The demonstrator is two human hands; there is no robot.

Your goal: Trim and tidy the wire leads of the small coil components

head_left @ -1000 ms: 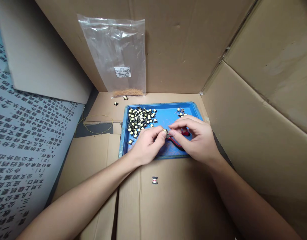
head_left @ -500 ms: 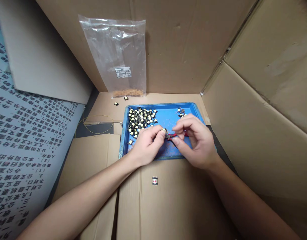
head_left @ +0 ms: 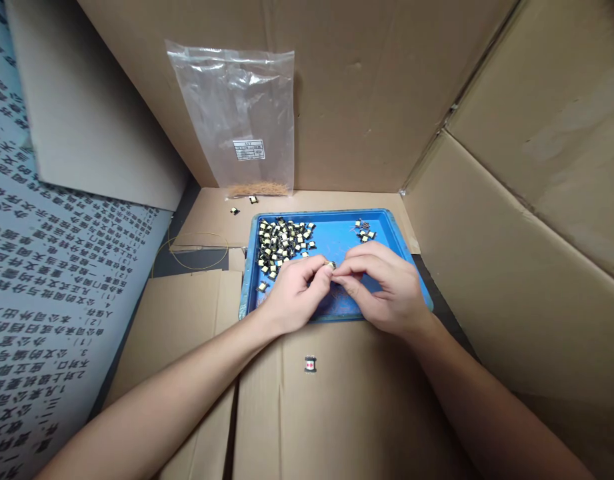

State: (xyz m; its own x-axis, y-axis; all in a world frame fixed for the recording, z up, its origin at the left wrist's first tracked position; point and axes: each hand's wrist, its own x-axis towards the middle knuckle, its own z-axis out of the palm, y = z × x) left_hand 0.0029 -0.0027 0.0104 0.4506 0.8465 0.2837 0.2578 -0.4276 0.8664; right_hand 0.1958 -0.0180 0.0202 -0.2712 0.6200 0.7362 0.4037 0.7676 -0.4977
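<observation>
Between the thumb and forefinger of my left hand is a small transformer, black with yellow tape and mostly covered by the fingertips. My right hand meets it from the right, thumb and forefinger pinched together at its side. What lies in that pinch is too small to make out. Both hands are over the front part of a blue tray. In the tray's left side lies a pile of similar transformers. A smaller group lies at its back right.
A single transformer with a red-and-white top lies on the cardboard in front of the tray. Behind the tray, a clear bag with orange bits leans on the cardboard wall. A thin yellow wire loop lies to the left.
The red-handled cutters seen at my right hand are no longer visible. My right fingers have closed and moved left against the transformer. My left hand still holds it.
</observation>
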